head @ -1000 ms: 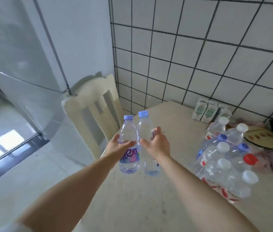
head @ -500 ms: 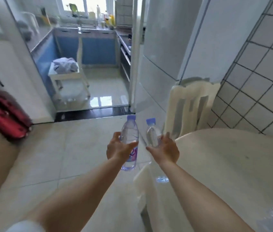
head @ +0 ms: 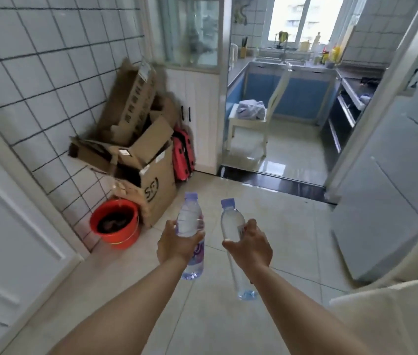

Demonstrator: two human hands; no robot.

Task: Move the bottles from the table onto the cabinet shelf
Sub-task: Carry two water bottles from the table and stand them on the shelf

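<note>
Head view: both hands outstretched, left hand (head: 177, 248) and right hand (head: 250, 248) each gripping seemingly upright bottles (head: 188, 221).

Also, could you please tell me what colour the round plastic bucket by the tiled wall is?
The round plastic bucket is red, seen in the head view.

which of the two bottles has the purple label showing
The bottle in the left hand, marked here: its purple label shows below the fingers. The bottle in the right hand, here, looks clear.
</note>
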